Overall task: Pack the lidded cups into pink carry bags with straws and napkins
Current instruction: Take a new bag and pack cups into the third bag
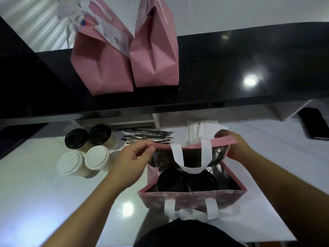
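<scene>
Pink bag (192,198) held open on the white surface (35,193).
Its foil-lined far rim is pinched by left hand (131,157) and right hand (233,148); two black-lidded cups (187,181) are inside.

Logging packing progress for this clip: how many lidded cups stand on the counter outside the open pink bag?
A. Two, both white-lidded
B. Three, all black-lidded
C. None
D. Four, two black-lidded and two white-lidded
D: left of the open pink bag stand two black-lidded cups and two white-lidded cups.
</scene>
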{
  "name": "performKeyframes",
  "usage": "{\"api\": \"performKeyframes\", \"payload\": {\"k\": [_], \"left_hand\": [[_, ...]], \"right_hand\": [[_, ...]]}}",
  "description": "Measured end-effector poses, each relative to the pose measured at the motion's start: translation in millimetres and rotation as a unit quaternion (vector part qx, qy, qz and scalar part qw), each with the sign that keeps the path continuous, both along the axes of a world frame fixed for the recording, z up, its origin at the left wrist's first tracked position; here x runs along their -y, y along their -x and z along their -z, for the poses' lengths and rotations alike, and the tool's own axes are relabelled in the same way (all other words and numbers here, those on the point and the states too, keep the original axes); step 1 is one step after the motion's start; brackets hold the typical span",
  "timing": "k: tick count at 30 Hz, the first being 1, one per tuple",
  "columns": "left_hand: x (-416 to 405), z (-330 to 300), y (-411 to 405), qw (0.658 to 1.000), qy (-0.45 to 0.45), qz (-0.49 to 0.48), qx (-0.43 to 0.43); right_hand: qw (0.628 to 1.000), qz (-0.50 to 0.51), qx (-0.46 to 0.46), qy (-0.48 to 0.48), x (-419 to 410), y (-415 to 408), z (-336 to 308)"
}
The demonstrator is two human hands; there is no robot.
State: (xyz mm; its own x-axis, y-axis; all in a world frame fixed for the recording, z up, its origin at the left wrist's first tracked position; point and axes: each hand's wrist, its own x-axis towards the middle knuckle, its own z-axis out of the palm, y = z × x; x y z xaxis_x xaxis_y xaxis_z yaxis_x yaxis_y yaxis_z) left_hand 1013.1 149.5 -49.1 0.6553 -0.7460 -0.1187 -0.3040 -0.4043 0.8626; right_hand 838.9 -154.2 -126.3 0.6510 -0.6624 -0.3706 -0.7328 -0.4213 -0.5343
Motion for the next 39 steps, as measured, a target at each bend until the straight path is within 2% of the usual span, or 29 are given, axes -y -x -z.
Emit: {"api": "performKeyframes", "payload": {"k": [2, 5, 7, 10, 13, 18, 21, 23, 26, 29, 31, 35, 39], "left_hand": [[-2.2, 3.0, -2.3, 1.0, -0.018, -0.005, -0.005], [-5.3, 5.2, -4.2, 1.0, -0.013, -0.008, -0.019], [-6.0, 4.7, -4.3, 1.0, -0.009, -0.006, -0.017], [-5.9, 6.4, -4.0, 1.0, -0.01, 0.013, -0.016], [-6.5, 8.3, -4.4, 1.0, -0.006, 0.016, -0.017], [-5.9, 8.6, -5.2, 1.0, -0.009, 0.015, -0.011], [-5.3, 9.6, -5.7, 1.0, -0.011, 0.01, -0.013], [-5.3, 10.1, -5.3, 1.0, -0.009, 0.008, -0.017], [-5.8, 10.6, -5.1, 1.0, -0.012, 0.002, -0.015], [-5.9, 9.5, -4.0, 1.0, -0.004, 0.006, -0.011], [-5.1, 7.6, -3.3, 1.0, 0.004, 0.01, -0.01], [-4.5, 4.2, -2.4, 1.0, 0.008, 0.015, -0.009], [-5.2, 6.0, -3.4, 1.0, 0.007, 0.002, -0.021]], "right_hand": [[0.999, -0.048, 0.005, -0.006, 14.9, -11.5, 14.9], [0.981, -0.163, -0.072, 0.077, 34.1, -14.4, 38.1], [0.976, -0.163, -0.117, 0.085, 39.4, -12.3, 48.7], [0.979, -0.154, -0.097, 0.096, 41.8, -9.0, 59.4], [0.987, -0.119, -0.037, 0.1, 39.1, -4.5, 59.3], [0.997, 0.016, 0.001, 0.07, 38.5, -8.1, 55.5], [0.982, 0.1, 0.079, 0.136, 40.5, -17.4, 50.6], [0.964, 0.107, 0.159, 0.187, 41.2, -24.6, 45.7], [0.961, -0.008, 0.164, 0.223, 41.1, -36.8, 44.3], [0.96, -0.159, 0.042, 0.225, 40.0, -44.9, 54.8], [0.954, -0.22, -0.007, 0.206, 39.5, -45.4, 61.7], [0.963, -0.203, 0.001, 0.18, 40.0, -44.2, 62.1], [0.952, -0.231, -0.016, 0.198, 38.9, -46.5, 63.0]]}}
